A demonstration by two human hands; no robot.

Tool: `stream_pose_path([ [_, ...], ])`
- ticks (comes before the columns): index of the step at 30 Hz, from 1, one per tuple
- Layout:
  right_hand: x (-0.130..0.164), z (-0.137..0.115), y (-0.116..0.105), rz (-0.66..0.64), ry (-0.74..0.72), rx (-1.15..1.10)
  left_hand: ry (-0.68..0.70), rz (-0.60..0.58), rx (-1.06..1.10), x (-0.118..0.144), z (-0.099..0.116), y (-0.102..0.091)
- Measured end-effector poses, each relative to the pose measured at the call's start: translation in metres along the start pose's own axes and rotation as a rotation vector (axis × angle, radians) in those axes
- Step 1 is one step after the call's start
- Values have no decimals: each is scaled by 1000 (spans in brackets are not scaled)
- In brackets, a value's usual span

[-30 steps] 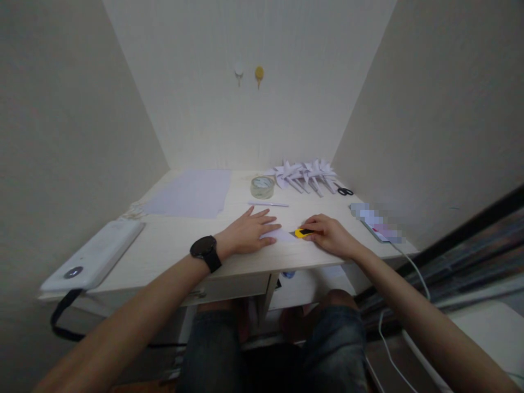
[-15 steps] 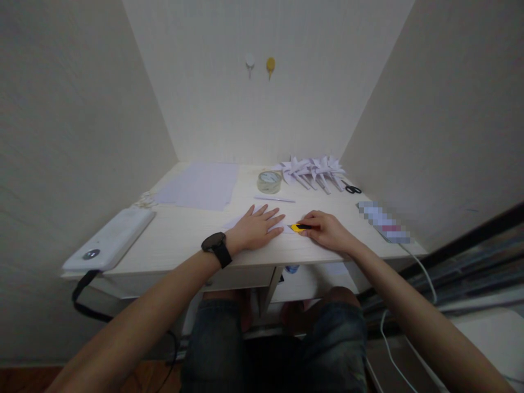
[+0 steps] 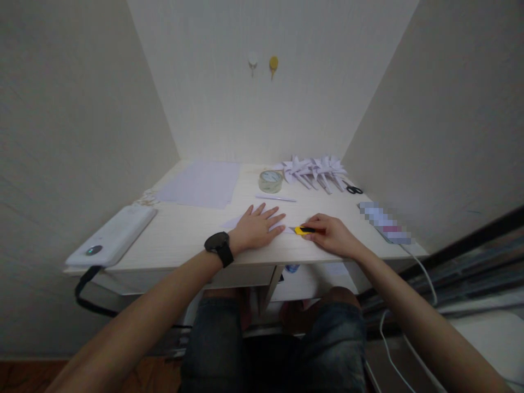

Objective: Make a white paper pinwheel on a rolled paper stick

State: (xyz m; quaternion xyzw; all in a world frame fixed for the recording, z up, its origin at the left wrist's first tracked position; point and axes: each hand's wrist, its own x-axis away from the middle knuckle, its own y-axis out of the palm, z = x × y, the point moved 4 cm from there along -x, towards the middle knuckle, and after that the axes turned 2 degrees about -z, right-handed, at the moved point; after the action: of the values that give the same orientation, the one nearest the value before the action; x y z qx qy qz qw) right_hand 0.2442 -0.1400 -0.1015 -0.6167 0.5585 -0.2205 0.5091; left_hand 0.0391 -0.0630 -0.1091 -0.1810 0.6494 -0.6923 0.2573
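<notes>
My left hand (image 3: 256,226), with a black watch (image 3: 220,248) on the wrist, lies flat with fingers spread on a small folded white paper (image 3: 282,225) near the desk's front edge. Just to its right, my right hand (image 3: 333,234) grips a yellow utility knife (image 3: 303,230), whose tip points left at the paper's right edge.
On the pale wooden desk (image 3: 180,234) lie white sheets (image 3: 200,183), a tape roll (image 3: 271,180), a thin paper strip (image 3: 275,198), several folded paper pinwheels (image 3: 313,167), black scissors (image 3: 352,189), a phone with cable (image 3: 385,222) and a white device (image 3: 112,236) at the left edge. Walls close in on three sides.
The view has shifted a little, so the desk sits further right in the picture. Both hands stay on the paper and knife, the knife tip now close to the paper's right edge.
</notes>
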Motion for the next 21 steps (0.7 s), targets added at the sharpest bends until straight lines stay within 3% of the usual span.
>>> stream_pose_path([
  [21,3,-17,3,9,3,37,-23,66,-8,2,4,1],
])
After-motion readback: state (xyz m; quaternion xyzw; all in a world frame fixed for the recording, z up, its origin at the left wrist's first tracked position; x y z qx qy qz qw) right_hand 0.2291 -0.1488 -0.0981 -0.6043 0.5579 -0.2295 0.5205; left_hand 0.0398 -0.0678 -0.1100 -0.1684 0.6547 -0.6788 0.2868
